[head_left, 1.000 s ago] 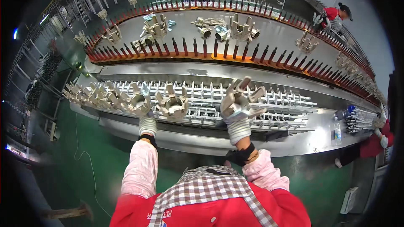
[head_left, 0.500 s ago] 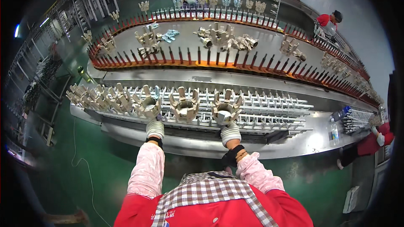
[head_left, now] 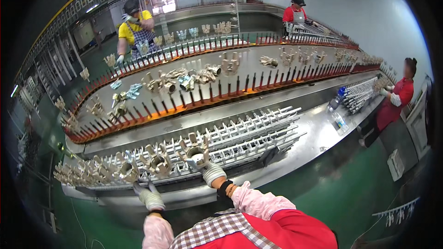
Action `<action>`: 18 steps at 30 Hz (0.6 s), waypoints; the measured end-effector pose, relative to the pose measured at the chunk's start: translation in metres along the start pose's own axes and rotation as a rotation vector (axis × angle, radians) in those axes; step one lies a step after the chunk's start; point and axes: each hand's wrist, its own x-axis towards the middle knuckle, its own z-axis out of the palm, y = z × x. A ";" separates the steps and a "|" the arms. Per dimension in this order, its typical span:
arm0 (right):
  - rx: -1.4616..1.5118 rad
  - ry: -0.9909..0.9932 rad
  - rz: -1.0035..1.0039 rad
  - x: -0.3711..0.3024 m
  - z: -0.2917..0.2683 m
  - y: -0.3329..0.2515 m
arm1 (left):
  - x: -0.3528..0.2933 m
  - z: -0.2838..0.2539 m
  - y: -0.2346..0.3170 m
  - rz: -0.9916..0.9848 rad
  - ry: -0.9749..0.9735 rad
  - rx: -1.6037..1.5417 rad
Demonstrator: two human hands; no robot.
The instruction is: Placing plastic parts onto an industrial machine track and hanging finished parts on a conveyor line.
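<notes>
A grey-and-white gloved glove covers my left hand (head_left: 151, 197), which is at the front edge of the long rack, fingers stretched out and apart. Just beyond it stands a beige pronged metal cup (head_left: 127, 169), apart from the fingers as far as I can tell. My right hand (head_left: 214, 174), gloved too, is closed at the lower side of another pronged metal cup (head_left: 194, 151) with a pale round inside; its fingertips are hidden behind the cup. Between the two is a third pronged cup (head_left: 158, 161). All sit over the silver metal rack (head_left: 249, 131) of parallel spiked bars.
Behind the rack runs an orange conveyor track (head_left: 217, 100) with dark upright pins, looping round a steel table with loose pronged pieces (head_left: 184, 79). Co-workers stand at far left, far back and right. A blue-capped bottle (head_left: 339, 96) lies near more bars at right.
The view has swung to the right and tilted. My left hand has drawn back from a pronged cup, its fingers now spread; my right hand stays at its cup.
</notes>
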 end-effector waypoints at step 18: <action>0.242 -0.344 -0.443 0.005 -0.198 0.037 | -0.063 0.047 0.114 0.432 -0.515 0.733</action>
